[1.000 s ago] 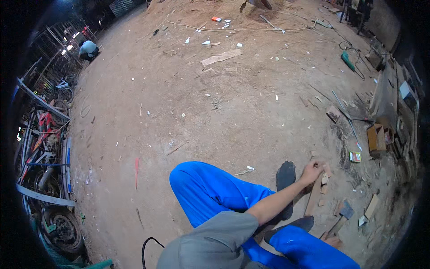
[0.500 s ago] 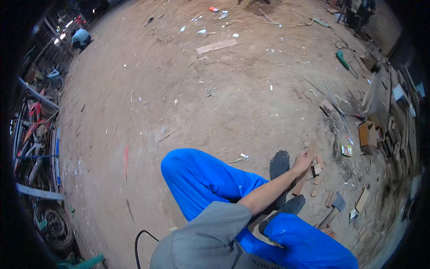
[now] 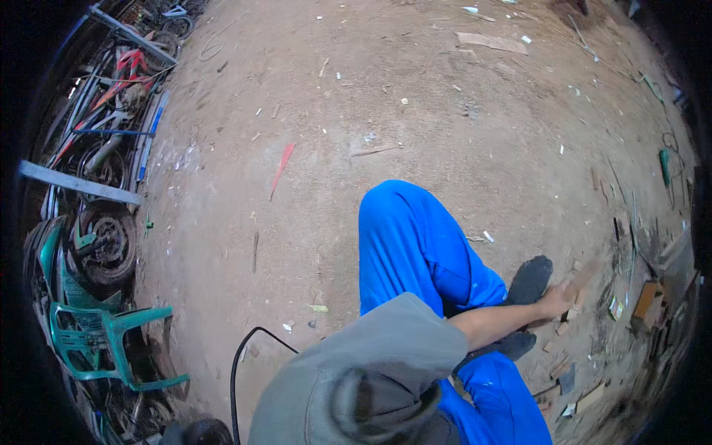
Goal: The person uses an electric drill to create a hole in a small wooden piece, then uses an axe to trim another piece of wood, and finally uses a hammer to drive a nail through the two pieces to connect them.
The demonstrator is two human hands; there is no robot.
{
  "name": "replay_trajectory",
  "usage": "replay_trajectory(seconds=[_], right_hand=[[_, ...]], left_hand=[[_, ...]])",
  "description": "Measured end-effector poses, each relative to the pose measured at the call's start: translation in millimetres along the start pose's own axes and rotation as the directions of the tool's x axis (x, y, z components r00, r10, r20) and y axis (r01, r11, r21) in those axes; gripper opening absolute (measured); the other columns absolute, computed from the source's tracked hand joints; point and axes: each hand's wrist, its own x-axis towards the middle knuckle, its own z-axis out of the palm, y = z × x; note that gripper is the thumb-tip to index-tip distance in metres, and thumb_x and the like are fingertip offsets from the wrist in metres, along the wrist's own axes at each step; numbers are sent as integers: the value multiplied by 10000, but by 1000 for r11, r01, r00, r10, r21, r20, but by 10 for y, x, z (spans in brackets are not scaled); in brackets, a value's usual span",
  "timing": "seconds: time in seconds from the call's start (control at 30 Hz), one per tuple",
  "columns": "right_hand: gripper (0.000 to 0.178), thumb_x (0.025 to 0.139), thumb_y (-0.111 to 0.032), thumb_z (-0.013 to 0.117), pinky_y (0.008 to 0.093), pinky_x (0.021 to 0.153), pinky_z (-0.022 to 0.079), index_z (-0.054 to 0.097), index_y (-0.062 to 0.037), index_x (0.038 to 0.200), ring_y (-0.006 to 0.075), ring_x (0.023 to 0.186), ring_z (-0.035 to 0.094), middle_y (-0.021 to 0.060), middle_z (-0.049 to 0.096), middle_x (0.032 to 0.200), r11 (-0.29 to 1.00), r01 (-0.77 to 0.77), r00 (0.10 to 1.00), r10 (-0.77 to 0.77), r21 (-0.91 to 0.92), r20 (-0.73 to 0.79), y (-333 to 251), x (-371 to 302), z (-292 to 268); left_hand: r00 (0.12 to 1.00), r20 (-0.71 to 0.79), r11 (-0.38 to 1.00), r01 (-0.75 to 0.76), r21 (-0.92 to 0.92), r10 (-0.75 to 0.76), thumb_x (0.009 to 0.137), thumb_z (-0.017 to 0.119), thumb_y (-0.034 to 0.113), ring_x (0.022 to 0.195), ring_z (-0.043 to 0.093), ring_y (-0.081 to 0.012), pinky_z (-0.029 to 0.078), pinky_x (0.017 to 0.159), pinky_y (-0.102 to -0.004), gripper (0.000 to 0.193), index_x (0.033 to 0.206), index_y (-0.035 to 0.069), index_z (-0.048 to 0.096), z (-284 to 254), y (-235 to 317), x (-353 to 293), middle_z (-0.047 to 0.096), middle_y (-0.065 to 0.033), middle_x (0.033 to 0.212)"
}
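Note:
My left hand reaches to the right past my dark-socked foot, low over the dirt floor. Its fingers are closed, but motion blur hides what they hold. A smeared tan strip extends beyond the fingertips; its kind cannot be made out. Close to the hand lie small wooden blocks and another little block. Nearer to me rests a grey, flat-headed tool resembling a hatchet, beside a pale piece of wood. My right hand does not show.
My bent legs in blue trousers fill the middle. A green plastic chair, a wheel and motorbike parts line the left side. On the right are a cardboard box and a green-handled tool. A black cable curves beside me.
My view has swung left and down, so the floor and my legs sit farther right. The left hand stays by the small blocks, with the tan blur still at its fingers.

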Motion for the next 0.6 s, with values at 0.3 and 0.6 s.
replay_trajectory(seconds=[0.3,0.6], right_hand=[[838,748,-33,687,495,1230,233,354,-21,1517,395,1484,288,221,356,1576,653,662,662,-739,-368,-122,-505,1015,-1271],[281,755,-122,688,507,854,569,733,-29,1015,453,922,701,237,718,917,599,719,626,-335,-354,704,-1177,1589,-926]], left_hand=[[852,323,875,-469,120,412,770,718,207,961,651,-473,513,803,-543,532,1225,13,523,342,21,-482,659,-264,1024],[873,464,891,-324,318,152,708,729,173,1010,630,-460,485,855,-553,508,1143,-4,538,243,-288,-700,636,-254,1001]])
